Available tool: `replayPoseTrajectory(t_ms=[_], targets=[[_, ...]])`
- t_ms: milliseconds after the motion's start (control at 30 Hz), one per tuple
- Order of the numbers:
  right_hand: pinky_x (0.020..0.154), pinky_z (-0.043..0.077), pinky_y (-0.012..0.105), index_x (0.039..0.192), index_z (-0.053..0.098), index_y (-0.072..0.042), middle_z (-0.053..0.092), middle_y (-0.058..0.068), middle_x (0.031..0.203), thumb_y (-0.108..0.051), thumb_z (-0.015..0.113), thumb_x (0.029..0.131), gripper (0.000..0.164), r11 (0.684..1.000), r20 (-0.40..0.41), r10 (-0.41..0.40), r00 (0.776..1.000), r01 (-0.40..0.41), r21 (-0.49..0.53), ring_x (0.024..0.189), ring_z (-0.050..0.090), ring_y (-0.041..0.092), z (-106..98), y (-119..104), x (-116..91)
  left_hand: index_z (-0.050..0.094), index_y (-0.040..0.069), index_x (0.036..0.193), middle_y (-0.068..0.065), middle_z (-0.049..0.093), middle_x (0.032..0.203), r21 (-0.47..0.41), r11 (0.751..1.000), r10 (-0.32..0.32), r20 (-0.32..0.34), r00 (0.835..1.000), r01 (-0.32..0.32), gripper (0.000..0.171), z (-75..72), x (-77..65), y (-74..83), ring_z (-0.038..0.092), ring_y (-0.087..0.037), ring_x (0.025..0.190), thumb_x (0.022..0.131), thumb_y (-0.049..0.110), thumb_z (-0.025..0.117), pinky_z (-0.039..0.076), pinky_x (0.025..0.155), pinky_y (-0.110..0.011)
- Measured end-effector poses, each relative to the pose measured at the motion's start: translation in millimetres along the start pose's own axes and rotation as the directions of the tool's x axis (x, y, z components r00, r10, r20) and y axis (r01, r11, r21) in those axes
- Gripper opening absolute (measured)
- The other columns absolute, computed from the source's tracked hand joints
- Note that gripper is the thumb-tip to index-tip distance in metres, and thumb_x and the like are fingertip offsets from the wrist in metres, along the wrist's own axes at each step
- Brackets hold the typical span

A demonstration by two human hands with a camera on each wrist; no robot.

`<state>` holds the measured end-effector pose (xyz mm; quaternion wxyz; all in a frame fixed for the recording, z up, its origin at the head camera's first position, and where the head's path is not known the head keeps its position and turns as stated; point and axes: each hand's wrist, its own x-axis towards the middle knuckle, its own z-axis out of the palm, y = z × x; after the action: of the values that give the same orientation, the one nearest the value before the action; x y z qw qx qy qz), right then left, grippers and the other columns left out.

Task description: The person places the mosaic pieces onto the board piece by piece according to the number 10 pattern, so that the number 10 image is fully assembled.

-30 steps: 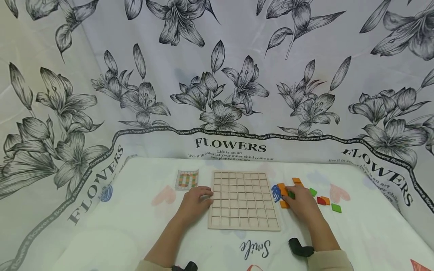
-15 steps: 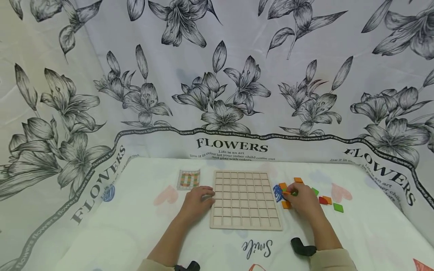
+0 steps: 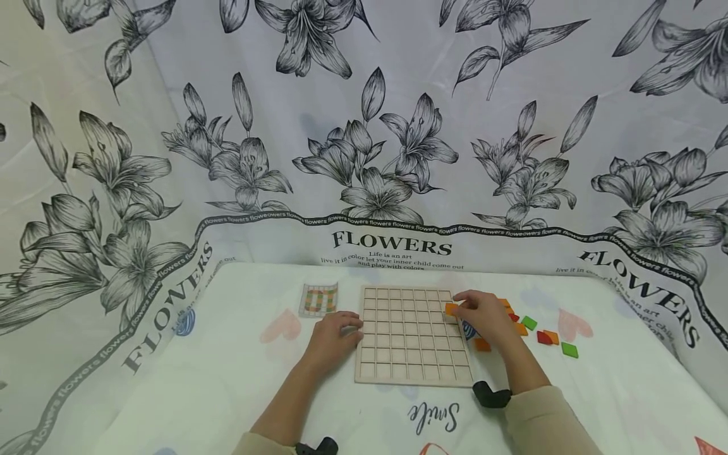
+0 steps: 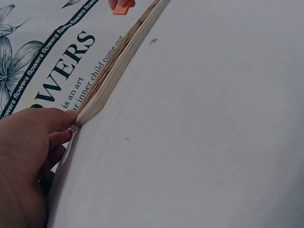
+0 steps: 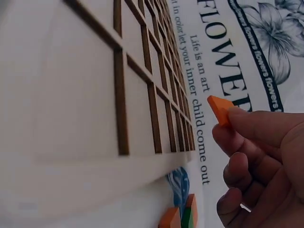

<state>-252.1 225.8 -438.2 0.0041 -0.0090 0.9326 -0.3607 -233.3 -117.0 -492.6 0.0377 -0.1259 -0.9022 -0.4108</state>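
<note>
One orange tile [image 5: 219, 109], jutting left, long axis unclear, pinched by right hand [image 3: 483, 314], one wooden grid board [image 3: 413, 342], left hand [image 3: 332, 340] touching its left edge, fingers loosely parted

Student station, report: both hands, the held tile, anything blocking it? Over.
Right hand pinches orange tile near right edge of board. Left hand at board's left edge. No obstruction seen between tile and board.

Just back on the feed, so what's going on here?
The person's right hand pinches an orange tile over the right side of a gridded wooden board. The left hand touches the board's left edge. No tile shows in its visible cells. More tiles lie right of it; a patterned card lies left.
</note>
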Motion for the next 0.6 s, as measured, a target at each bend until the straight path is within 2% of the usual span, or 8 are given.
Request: replayPoseTrajectory(t_ms=[267, 467, 600], targets=[[0.07, 0.05, 0.032, 0.111, 0.072, -0.011, 0.069, 0.005, 0.096, -0.023, 0.071, 0.09, 0.024, 0.998, 0.056, 0.003, 0.998, -0.006, 0.069, 0.082, 0.058, 0.019, 20, -12, 26, 0.076, 0.022, 0.103, 0.007, 0.066, 0.123, -0.004, 1.0, 0.0, 0.006, 1.0, 0.0, 0.017, 2.6, -1.6, -1.4, 0.053, -0.027, 0.128, 0.087, 0.025, 0.072, 0.037, 0.111, -0.054], [0.066, 0.049, 0.03, 0.107, 0.073, -0.009, 0.069, 0.007, 0.094, -0.02, 0.072, 0.089, 0.021, 0.995, 0.07, -0.004, 0.998, -0.003, 0.099, 0.079, 0.058, 0.019, 34, -17, 32, 0.076, 0.019, 0.104, 0.005, 0.067, 0.122, -0.017, 1.0, 0.02, 0.003, 1.0, -0.02, 0.017, 2.2, -2.4, 1.0, 0.055, -0.026, 0.128, 0.088, 0.024, 0.071, 0.04, 0.11, -0.054], [0.062, 0.048, 0.029, 0.106, 0.074, -0.009, 0.069, 0.007, 0.093, -0.02, 0.072, 0.089, 0.02, 0.997, 0.061, -0.005, 0.998, 0.0, 0.078, 0.074, 0.058, 0.018, 39, -23, 35, 0.076, 0.019, 0.104, 0.005, 0.067, 0.122, -0.008, 1.0, 0.018, -0.001, 1.0, -0.018, 0.017, 0.2, -1.5, 2.4, 0.055, -0.026, 0.128, 0.088, 0.024, 0.07, 0.039, 0.11, -0.054]])
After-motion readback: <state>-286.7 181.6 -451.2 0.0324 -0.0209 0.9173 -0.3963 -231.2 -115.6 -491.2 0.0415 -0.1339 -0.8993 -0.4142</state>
